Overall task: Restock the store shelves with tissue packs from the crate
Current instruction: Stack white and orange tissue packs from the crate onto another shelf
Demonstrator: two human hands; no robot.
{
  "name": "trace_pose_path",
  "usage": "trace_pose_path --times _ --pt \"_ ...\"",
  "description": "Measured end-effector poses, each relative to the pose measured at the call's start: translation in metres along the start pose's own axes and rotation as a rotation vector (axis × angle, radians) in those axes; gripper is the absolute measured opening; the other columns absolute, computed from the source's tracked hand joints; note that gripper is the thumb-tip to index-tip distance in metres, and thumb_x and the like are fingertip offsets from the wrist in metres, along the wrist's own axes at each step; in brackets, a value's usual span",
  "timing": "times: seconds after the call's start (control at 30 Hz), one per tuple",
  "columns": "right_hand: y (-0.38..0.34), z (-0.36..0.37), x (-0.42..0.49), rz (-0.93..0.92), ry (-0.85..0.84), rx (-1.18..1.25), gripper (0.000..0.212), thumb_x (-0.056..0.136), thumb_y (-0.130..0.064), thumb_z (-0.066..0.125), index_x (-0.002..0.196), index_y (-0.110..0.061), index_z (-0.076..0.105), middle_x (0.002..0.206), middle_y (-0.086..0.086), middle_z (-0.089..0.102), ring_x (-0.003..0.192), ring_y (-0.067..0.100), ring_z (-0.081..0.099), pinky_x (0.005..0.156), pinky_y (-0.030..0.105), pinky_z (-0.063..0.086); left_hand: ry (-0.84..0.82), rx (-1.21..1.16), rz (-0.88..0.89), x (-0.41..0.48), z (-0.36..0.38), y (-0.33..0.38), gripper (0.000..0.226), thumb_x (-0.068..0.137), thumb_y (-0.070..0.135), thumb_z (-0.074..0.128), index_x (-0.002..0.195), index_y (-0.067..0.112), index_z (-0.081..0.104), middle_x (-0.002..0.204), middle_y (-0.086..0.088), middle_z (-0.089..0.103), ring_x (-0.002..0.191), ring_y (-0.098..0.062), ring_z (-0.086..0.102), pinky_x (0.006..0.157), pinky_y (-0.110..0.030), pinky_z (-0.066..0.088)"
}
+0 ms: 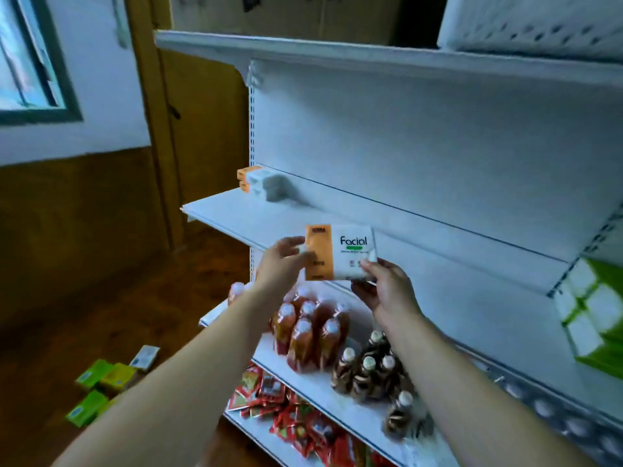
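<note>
I hold one orange-and-white tissue pack [338,252] marked "Facial" upright in front of the middle white shelf [242,217]. My left hand [281,264] grips its orange left edge. My right hand [386,289] pinches its lower right corner from below. Two more orange-and-white tissue packs [259,183] lie stacked at the far left back of that shelf. The crate is out of view.
Below are shelves with orange drink bottles [306,332], dark bottles [371,372] and red snack packets [286,412]. Green-and-white packs [593,318] sit at the right. Several small green and yellow boxes [101,385] lie on the brown floor at the left. A top shelf [337,52] overhangs.
</note>
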State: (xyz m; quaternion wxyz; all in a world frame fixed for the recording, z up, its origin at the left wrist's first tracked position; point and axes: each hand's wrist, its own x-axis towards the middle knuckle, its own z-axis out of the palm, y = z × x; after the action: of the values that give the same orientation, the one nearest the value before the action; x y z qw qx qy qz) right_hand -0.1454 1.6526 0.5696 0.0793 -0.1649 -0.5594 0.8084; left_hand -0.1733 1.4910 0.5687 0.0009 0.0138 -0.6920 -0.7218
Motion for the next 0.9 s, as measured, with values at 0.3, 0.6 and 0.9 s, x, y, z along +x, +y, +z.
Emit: trace_pose_path --times 0.3,0.6,0.9 --pt "-0.002 -0.015 0.086 0.123 0.017 -0.111 0.014 0.085 -0.002 0.061 0.086 -0.010 0.049 0.085 0.013 0.062 0.068 0.023 0.061 0.059 0.032 0.051 -0.095 0.251 -0.048 0.066 0.044 -0.018 0.056 0.082 0.014 0.068 0.134 0.016 0.048 0.103 -0.003 0.059 0.082 -0.018 0.055 0.069 -0.030 0.044" --pt "0.021 0.031 0.147 0.166 -0.038 -0.520 0.017 0.083 -0.009 0.066 0.072 -0.011 0.052 0.066 0.010 0.050 0.053 0.019 0.043 0.051 0.024 0.032 -0.050 0.363 -0.103 0.149 0.010 -0.034 0.048 0.085 0.010 0.060 0.131 0.013 0.049 0.101 -0.007 0.064 0.091 -0.026 0.063 0.066 -0.027 0.044" --pt "0.057 0.155 0.258 -0.002 0.106 -0.882 0.015 0.070 -0.023 0.070 0.063 -0.015 0.059 0.062 0.005 0.060 0.064 0.027 0.061 0.052 0.026 0.042 -0.103 0.912 0.057 0.296 -0.075 -0.037 0.032 0.088 0.031 0.058 0.113 0.012 0.061 0.115 -0.010 0.060 0.107 -0.028 0.055 0.082 -0.028 0.040"
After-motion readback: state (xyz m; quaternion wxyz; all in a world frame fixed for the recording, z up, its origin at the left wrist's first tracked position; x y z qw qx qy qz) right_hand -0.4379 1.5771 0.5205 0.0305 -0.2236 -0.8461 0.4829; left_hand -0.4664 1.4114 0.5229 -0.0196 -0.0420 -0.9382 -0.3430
